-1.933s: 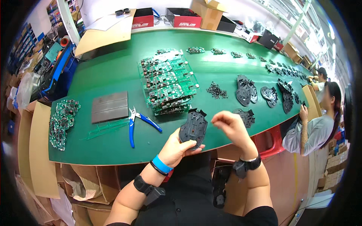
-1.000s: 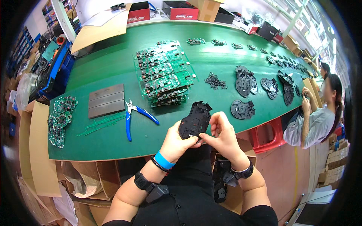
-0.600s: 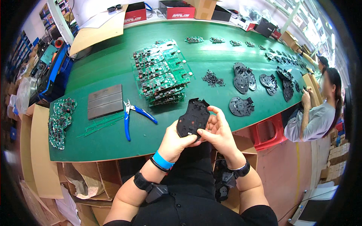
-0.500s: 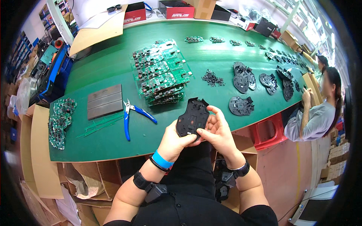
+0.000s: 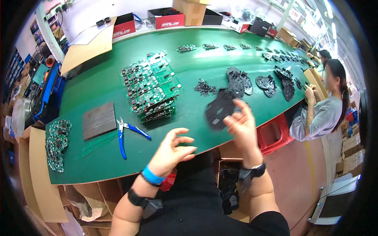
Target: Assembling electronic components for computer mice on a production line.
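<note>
On the green workbench (image 5: 94,163), stacked shells (image 5: 235,80) lie beyond 1 blurred black shell (image 5: 217,112), which the right hand (image 5: 246,131) pinches by its right side. It is probably best gripped only at the rim and kept clear of the small black pieces (image 5: 205,87). The left hand (image 5: 171,154) hangs near the front edge, fingers loosely parted, holding nothing.

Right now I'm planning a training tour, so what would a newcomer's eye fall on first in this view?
Probably the tall stack of green circuit boards, left of centre on the green table. Next might come the blue-handled cutters lying open nearer the person, and the dark plastic shell in the right hand, right of centre.
</note>
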Demonstrator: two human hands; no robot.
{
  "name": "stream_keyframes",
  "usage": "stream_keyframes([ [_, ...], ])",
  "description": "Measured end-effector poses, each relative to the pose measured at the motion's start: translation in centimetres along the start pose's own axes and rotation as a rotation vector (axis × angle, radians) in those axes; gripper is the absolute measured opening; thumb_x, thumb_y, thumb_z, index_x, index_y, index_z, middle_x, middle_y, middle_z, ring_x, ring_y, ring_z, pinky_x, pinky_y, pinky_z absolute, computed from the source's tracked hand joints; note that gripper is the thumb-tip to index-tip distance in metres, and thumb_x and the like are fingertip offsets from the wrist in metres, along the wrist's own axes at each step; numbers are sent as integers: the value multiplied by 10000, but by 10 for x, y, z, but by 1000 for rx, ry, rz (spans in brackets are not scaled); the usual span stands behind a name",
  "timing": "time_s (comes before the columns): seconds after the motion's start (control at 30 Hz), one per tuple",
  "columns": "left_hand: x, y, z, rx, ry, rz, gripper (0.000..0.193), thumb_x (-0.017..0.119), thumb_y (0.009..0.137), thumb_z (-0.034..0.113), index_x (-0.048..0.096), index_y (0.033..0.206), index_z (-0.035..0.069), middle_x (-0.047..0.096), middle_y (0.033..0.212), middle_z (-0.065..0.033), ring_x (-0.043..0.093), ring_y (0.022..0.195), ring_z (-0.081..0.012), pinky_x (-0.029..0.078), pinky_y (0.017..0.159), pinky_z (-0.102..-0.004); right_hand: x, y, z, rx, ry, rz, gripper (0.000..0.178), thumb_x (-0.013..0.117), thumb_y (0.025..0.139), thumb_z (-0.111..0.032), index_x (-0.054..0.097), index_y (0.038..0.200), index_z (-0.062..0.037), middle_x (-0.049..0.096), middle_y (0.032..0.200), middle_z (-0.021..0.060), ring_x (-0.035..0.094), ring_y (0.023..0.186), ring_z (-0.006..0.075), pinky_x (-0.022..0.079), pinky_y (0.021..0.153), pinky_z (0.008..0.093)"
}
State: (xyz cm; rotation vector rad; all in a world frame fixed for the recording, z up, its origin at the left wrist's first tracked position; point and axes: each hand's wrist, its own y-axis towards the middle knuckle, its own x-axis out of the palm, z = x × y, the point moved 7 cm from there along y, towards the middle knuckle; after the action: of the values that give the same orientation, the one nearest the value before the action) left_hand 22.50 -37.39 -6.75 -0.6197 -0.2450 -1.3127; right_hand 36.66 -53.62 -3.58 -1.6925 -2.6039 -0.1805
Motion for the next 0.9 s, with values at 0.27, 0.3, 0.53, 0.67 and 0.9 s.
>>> stream_keyframes([
  [0.27,-146,-87,111,331,399,484,100,536,839,116,565,903,45,613,803,-58,596,686,-124,476,535,-214,-264,118,37,-60,-241,572,586,657,772,-45,377,1287,-18,506,647,-9,438,473,66,336,402,190],
  [0.3,-172,-97,122,389,438,604,84,533,843,128,564,879,59,606,792,-45,577,662,-112,440,514,-205,-285,121,49,-76,-200,604,566,650,777,-33,387,1278,-24,504,628,-18,437,459,70,338,401,191],
  [0.53,-336,-214,221,639,743,1328,51,564,804,73,594,827,39,606,721,-25,569,615,-97,471,527,-229,-428,155,111,75,-308,613,227,694,776,-186,499,800,-73,499,635,-8,446,496,72,355,435,210],
  [0.67,-375,-214,240,460,1274,1303,336,666,695,209,619,950,-4,648,883,-133,623,780,-221,500,757,-323,-436,170,111,37,-436,649,349,685,787,-261,518,984,-27,499,680,11,444,509,89,343,427,217],
  [0.9,-349,-142,254,-137,1740,929,811,765,601,309,406,1316,175,414,1341,-68,314,1261,-311,293,1022,-474,-416,139,104,-57,-396,839,589,609,842,-178,302,1319,-19,523,798,47,491,632,119,395,538,235],
])
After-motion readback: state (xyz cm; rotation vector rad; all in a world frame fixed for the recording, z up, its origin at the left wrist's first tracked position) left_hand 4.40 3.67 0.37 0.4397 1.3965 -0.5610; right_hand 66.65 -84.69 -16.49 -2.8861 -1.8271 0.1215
